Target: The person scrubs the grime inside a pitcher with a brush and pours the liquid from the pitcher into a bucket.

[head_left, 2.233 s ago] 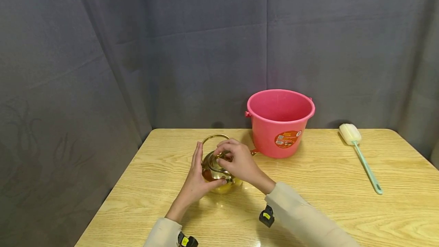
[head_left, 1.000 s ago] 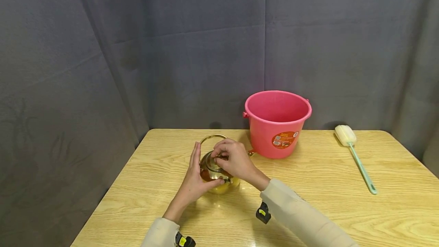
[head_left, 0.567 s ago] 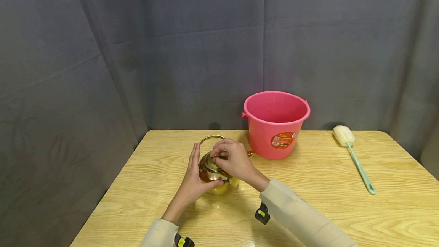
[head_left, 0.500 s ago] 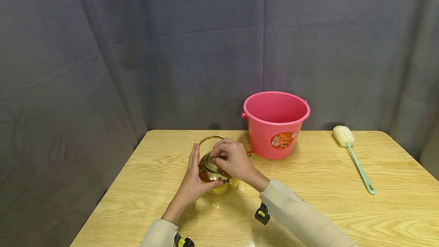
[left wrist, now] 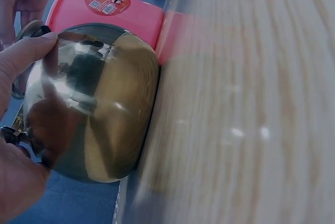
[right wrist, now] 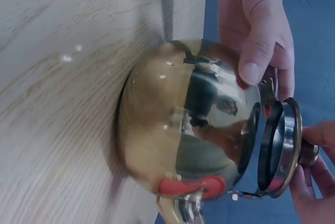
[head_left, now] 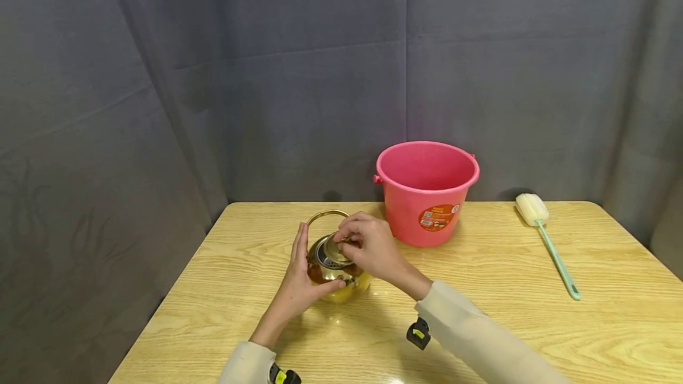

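Note:
A shiny gold kettle (head_left: 324,275) stands on the wooden table, its hoop handle (head_left: 328,213) upright behind the opening. My left hand (head_left: 297,287) holds the body from the left, thumb across the near side and fingers up the far side. With thumb and fingertips, my right hand (head_left: 375,249) pinches the knob (right wrist: 309,153) of the kettle lid (right wrist: 283,148). The lid is raised and tilted off the opening, and a gap shows between it and the rim in the right wrist view. The spout (right wrist: 183,209) points towards the bucket.
A pink bucket (head_left: 413,215) with an orange label stands just behind and right of the kettle. To the far right lies a sponge brush (head_left: 552,250) with a pale green handle. Grey curtain (head_left: 320,88) hangs along the table's back and left.
The right hand has lifted the lid from the kettle and shifted it slightly right, uncovering part of the opening. My left hand keeps its place on the body.

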The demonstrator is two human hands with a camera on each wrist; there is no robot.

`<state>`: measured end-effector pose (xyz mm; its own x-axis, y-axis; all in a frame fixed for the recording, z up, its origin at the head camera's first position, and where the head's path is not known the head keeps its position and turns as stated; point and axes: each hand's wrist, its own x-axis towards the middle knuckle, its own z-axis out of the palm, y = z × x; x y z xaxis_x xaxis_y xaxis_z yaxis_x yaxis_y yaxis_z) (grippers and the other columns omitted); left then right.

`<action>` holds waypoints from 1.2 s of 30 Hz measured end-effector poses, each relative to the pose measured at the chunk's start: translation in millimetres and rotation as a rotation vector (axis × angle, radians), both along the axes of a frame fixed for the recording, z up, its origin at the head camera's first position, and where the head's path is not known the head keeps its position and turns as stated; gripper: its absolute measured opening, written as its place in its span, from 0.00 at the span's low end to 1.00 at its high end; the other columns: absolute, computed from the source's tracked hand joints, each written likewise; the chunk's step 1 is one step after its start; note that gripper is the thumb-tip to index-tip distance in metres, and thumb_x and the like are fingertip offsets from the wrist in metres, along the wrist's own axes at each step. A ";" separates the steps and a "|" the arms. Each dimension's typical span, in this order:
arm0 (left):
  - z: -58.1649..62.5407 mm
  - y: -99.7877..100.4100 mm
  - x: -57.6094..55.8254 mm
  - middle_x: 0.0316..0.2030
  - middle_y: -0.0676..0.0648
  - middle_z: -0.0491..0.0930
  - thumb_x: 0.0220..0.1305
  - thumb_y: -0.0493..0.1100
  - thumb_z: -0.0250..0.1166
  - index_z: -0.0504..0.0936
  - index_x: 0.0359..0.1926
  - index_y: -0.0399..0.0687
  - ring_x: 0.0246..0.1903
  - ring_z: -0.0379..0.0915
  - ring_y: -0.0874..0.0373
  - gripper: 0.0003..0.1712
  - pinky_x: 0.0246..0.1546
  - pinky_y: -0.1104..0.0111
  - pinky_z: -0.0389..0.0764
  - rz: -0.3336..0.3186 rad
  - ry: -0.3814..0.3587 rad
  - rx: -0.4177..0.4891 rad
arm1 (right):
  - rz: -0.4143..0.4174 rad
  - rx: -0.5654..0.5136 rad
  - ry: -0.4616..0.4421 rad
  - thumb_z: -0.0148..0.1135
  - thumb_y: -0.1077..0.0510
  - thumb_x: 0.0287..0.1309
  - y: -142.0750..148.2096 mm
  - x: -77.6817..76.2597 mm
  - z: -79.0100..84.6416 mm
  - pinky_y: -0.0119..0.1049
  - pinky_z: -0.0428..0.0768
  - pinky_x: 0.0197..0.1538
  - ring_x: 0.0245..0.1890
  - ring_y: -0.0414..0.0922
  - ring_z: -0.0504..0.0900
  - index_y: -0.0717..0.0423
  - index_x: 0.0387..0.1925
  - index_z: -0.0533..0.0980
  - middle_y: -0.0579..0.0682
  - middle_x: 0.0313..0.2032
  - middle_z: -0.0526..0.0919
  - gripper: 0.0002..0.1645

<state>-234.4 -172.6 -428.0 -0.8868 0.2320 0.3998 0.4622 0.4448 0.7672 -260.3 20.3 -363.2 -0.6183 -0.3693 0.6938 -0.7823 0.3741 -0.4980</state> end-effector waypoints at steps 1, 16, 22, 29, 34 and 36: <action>0.0 0.0 0.0 0.75 0.47 0.29 0.49 0.51 0.78 0.30 0.77 0.59 0.72 0.35 0.40 0.72 0.63 0.39 0.51 -0.002 0.004 0.001 | -0.004 -0.001 -0.001 0.69 0.73 0.43 1.8 0.8 0.7 0.33 0.82 0.38 0.39 0.46 0.81 0.60 0.26 0.85 0.51 0.36 0.82 0.07; 1.1 0.0 -1.4 0.75 0.44 0.29 0.48 0.52 0.78 0.30 0.77 0.56 0.72 0.34 0.39 0.73 0.64 0.39 0.50 0.007 0.014 -0.013 | 0.008 -0.026 -0.057 0.71 0.71 0.44 19.9 9.2 6.3 0.33 0.82 0.39 0.41 0.43 0.81 0.58 0.27 0.85 0.48 0.37 0.82 0.08; 0.4 0.8 -0.1 0.75 0.41 0.30 0.47 0.52 0.79 0.30 0.77 0.56 0.71 0.34 0.39 0.73 0.63 0.39 0.50 0.005 0.014 -0.007 | -0.006 -0.027 -0.071 0.72 0.71 0.44 29.2 12.7 7.6 0.31 0.82 0.38 0.40 0.41 0.80 0.56 0.27 0.85 0.46 0.36 0.82 0.09; -1.2 0.6 -1.4 0.75 0.42 0.33 0.45 0.52 0.80 0.31 0.77 0.58 0.71 0.37 0.41 0.74 0.64 0.41 0.51 0.022 0.026 -0.011 | -0.034 -0.019 -0.061 0.73 0.72 0.43 43.6 16.4 8.2 0.32 0.82 0.38 0.38 0.42 0.81 0.56 0.27 0.85 0.47 0.37 0.83 0.09; -1.0 0.7 -1.6 0.76 0.44 0.34 0.44 0.51 0.81 0.32 0.77 0.59 0.71 0.38 0.43 0.75 0.64 0.42 0.51 0.037 0.021 -0.012 | -0.060 -0.009 -0.063 0.74 0.71 0.43 53.1 16.4 7.5 0.34 0.82 0.39 0.37 0.41 0.81 0.56 0.27 0.85 0.46 0.36 0.83 0.09; -0.8 0.8 -1.7 0.76 0.46 0.34 0.43 0.52 0.81 0.32 0.77 0.60 0.71 0.38 0.43 0.75 0.64 0.42 0.51 0.039 0.017 -0.013 | -0.072 -0.009 -0.063 0.74 0.71 0.43 56.9 16.3 7.1 0.34 0.82 0.38 0.37 0.41 0.81 0.55 0.27 0.85 0.45 0.36 0.83 0.10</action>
